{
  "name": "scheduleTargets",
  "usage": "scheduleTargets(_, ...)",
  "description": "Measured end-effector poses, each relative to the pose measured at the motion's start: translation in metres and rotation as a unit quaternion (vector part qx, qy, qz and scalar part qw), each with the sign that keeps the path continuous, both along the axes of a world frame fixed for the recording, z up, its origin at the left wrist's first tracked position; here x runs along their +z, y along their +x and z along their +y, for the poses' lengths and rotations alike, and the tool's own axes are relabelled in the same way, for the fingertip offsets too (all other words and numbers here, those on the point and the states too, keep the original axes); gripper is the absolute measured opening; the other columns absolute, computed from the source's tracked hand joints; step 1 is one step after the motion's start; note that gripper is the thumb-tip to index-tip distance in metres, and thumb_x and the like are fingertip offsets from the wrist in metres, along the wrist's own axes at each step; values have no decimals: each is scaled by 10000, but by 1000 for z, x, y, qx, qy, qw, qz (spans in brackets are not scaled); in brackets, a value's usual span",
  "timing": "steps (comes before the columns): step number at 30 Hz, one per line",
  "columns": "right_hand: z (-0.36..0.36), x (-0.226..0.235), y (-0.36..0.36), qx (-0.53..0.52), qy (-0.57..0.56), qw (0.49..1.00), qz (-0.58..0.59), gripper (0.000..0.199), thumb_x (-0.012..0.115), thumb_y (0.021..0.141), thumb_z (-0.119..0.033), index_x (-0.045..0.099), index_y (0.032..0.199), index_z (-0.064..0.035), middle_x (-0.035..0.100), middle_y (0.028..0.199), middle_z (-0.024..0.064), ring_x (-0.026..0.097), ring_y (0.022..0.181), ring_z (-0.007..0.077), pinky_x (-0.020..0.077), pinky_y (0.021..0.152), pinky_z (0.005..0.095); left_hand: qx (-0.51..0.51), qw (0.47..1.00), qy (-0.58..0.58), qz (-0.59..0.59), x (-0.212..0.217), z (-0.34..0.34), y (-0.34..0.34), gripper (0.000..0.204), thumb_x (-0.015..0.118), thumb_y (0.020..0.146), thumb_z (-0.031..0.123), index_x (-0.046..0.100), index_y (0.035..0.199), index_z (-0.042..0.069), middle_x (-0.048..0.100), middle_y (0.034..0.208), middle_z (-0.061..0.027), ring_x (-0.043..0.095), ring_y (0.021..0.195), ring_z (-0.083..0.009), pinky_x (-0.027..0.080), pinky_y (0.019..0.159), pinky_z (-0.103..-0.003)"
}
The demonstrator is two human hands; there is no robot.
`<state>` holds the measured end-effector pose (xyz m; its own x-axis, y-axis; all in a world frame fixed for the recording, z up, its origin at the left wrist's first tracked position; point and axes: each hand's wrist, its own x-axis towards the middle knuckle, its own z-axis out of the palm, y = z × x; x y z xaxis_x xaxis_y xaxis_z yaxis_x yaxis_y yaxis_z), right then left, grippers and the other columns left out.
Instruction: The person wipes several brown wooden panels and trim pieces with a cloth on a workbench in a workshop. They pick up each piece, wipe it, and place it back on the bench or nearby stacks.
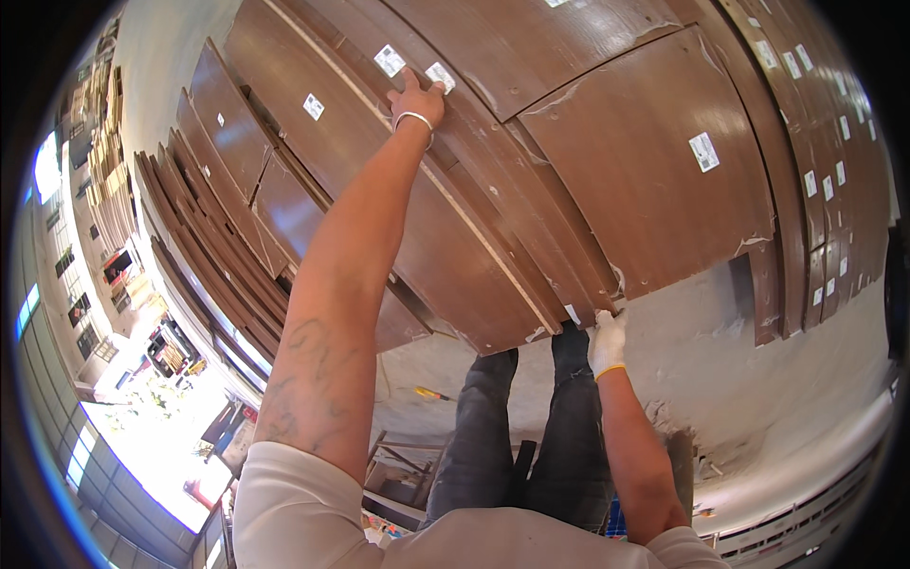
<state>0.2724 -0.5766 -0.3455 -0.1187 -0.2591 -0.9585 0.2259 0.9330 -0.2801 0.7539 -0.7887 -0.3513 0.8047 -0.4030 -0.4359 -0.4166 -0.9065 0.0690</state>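
My bare left hand (417, 100), with a pale band at the wrist, reaches up to a long narrow brown panel (493, 194). Its fingers are spread on the surface beside two white labels, one of them a paper label (389, 61). Down at the lower end of the same row of panels, my right hand (608, 346) wears a white glove with a yellow cuff. It is closed around the bottom corner of a brown panel, with its fingertips partly hidden. A wider brown panel (654, 161) in clear film lies just right of this row.
More brown panels (227, 133) lean in layers at the left, and another labelled stack (834, 171) stands at the right. A yellow-handled tool (432, 393) lies on the concrete floor (682, 351) beside my legs. A wooden frame (403, 479) is low at the left.
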Motion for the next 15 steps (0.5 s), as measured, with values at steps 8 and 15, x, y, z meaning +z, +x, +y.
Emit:
scheduleTargets(8, 18, -14, -9, -101, -21, 995, 18, 737, 577, 906, -31, 219, 1550, -43, 570, 1218, 111, 593, 1038, 222, 503, 933, 493, 158, 976, -70, -134, -7, 195, 102, 1015, 793, 854, 458, 285, 1562, -61, 423, 1544, -292, 436, 1421, -414, 354, 1182, -489)
scheduleTargets(15, 103, -17, 34, 18, 107, 991, -74, 360, 555, 899, -96, 485, 1247, -156, 573, 1015, 1, 583, 886, 212, 494, 806, 455, 231, 937, -253, 62, -47, 255, 170, 996, 857, 810, 410, 389, 1476, -164, 475, 1503, -334, 506, 1381, -409, 406, 1149, -418)
